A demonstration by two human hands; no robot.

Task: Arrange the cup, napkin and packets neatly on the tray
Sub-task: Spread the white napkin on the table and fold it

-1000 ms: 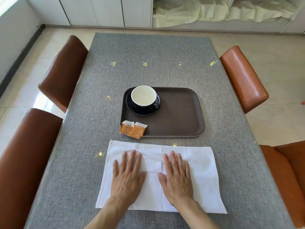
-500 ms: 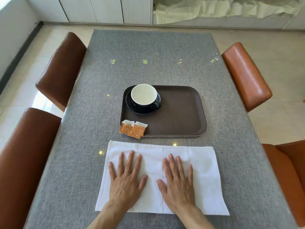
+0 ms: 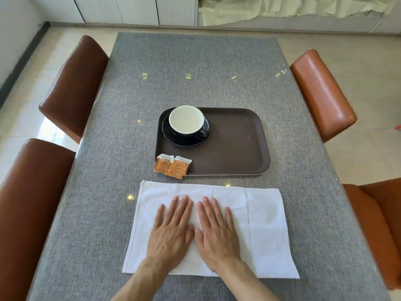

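The white napkin (image 3: 256,227) lies flat on the grey table (image 3: 195,61) just before the tray (image 3: 238,144), long axis left-right. The left hand (image 3: 171,233) and right hand (image 3: 217,233) press it palm-down, fingers straight, thumbs touching, gripping nothing. 2 orange packets (image 3: 172,165) overlap the tray's near-left rim; their print is illegible. The cup (image 3: 187,122) sits far-left, handle pointing right.

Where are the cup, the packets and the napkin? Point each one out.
cup (image 3: 186,120): head view, on its pale inside.
packets (image 3: 178,166): head view, on the front of the right-hand one.
napkin (image 3: 263,227): head view, on its bare right part.
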